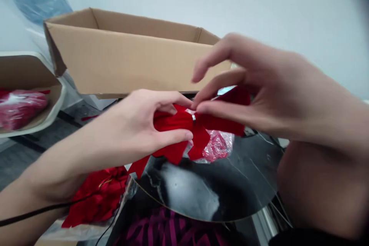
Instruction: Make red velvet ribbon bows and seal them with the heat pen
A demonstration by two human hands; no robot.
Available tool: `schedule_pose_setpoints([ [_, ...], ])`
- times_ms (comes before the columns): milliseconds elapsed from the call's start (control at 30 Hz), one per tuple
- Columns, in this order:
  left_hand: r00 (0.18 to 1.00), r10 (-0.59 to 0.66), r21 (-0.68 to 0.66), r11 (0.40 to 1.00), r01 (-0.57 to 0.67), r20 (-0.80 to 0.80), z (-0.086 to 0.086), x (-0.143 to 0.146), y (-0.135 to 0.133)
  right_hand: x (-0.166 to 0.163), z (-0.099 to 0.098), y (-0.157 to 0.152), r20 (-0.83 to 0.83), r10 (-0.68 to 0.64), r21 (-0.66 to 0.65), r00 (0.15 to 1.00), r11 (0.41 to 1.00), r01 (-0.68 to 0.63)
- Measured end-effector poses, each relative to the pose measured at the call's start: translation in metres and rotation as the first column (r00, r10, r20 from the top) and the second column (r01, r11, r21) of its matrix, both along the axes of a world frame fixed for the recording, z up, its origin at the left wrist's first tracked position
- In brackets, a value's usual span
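Note:
A red fabric bow (174, 122) with pointed tails lies over the black round table, with a thin shiny tie at its middle. My left hand (141, 121) is closed round the bow's left loop, its thumb in front and fingers behind. At the centre, the thumb and a finger of my right hand (253, 84) pinch beside the tie, while another finger is raised and bent. Whether they hold the tie or the cloth is hard to see. Behind the bow lies a clear plastic bag (217, 146) with red material inside.
An open cardboard box (138, 61) stands behind my hands. More red bows (99, 196) lie in plastic at lower left. On the left, a white chair (54, 111) carries a bagged red bundle (24, 107). The black table's (245, 188) rounded edge faces me.

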State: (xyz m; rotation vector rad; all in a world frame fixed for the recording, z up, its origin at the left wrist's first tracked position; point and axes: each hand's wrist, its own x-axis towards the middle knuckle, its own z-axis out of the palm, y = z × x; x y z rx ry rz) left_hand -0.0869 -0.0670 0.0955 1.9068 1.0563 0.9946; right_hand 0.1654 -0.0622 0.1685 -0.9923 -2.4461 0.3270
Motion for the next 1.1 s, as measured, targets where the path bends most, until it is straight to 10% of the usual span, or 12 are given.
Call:
schedule_pose_setpoints([
  [100, 0.933, -0.337, -0.225, 0.926, 0.305, -0.124, -0.022, 0.022, 0.005, 0.029, -0.048, 0.009, -0.132, -0.381, 0.169, 0.915, 0.901, 0.399],
  [200, 0.881, -0.472, -0.454, 0.795, 0.402, -0.046, -0.055, 0.035, 0.008, 0.051, -0.12, 0.032, 0.332, -0.286, -0.101, 0.899, 0.937, 0.335],
  [367, 0.835, -0.55, -0.566, 0.695, 0.444, -0.02, -0.091, 0.066, 0.014, 0.05, -0.197, 0.056, 0.374, -0.379, -0.042, 0.847, 0.905, 0.423],
  [533, 0.84, -0.382, -0.124, 0.923, 0.363, -0.385, -0.103, 0.088, 0.019, 0.051, -0.201, 0.064, 0.325, -0.403, -0.052, 0.855, 0.896, 0.442],
  [700, 0.87, -0.154, 0.309, 0.894, 0.325, -0.467, -0.102, 0.096, 0.036, 0.073, -0.186, 0.066, 0.151, -0.437, -0.104, 0.886, 0.885, 0.454],
  [833, 0.975, -0.047, 0.182, 0.979, 0.088, -0.218, -0.101, 0.104, 0.061, 0.085, -0.17, 0.061, 0.043, -0.417, -0.211, 0.908, 0.884, 0.416],
  [1100, 0.992, -0.004, 0.135, 0.991, 0.021, -0.129, -0.118, 0.126, 0.071, 0.082, -0.153, 0.037, -0.34, -0.402, -0.424, 0.85, 0.872, 0.243],
])
